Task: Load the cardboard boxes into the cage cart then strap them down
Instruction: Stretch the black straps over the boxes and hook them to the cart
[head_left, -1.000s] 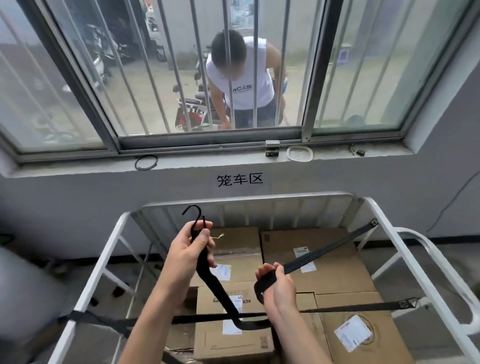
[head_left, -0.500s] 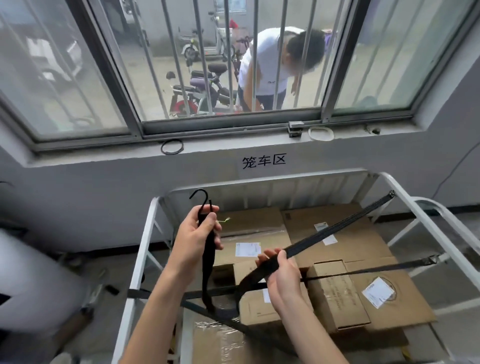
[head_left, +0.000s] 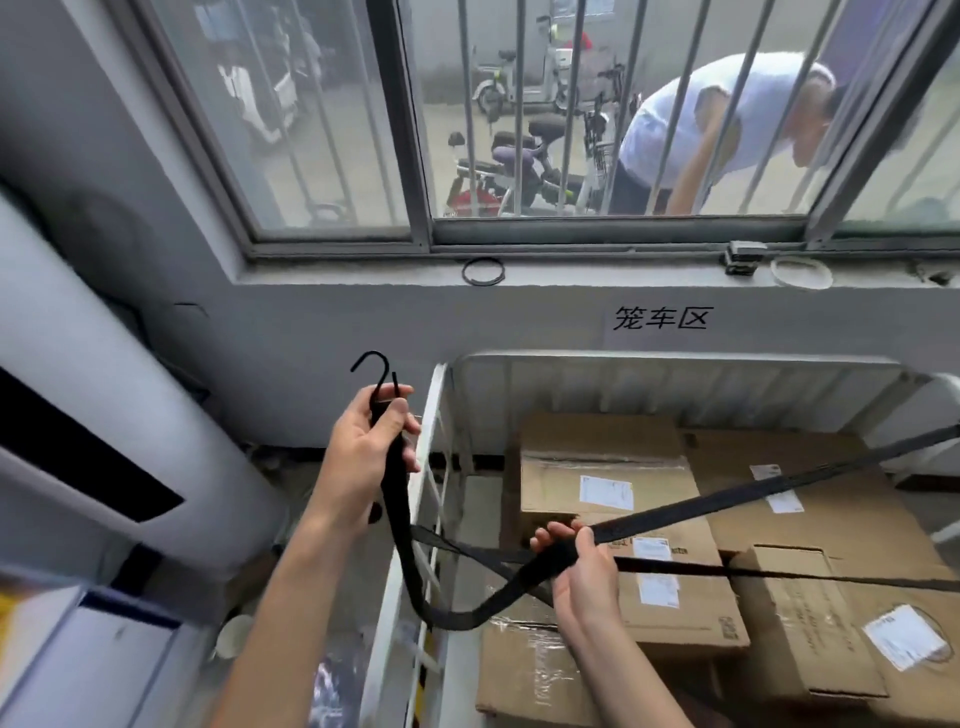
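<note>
Hook (head_left: 375, 368) and strap end sit gripped in the left hand (head_left: 371, 447), beside the side rail (head_left: 438, 395) of the cage cart (head_left: 675, 379), and the right hand (head_left: 576, 566) holds the black strap (head_left: 753, 494) over the cardboard boxes (head_left: 597, 462). It looks best to pull the strap flat and tight, then catch the hook on the rail. The boxes fill the cart, with another strap (head_left: 831, 576) across them.
</note>
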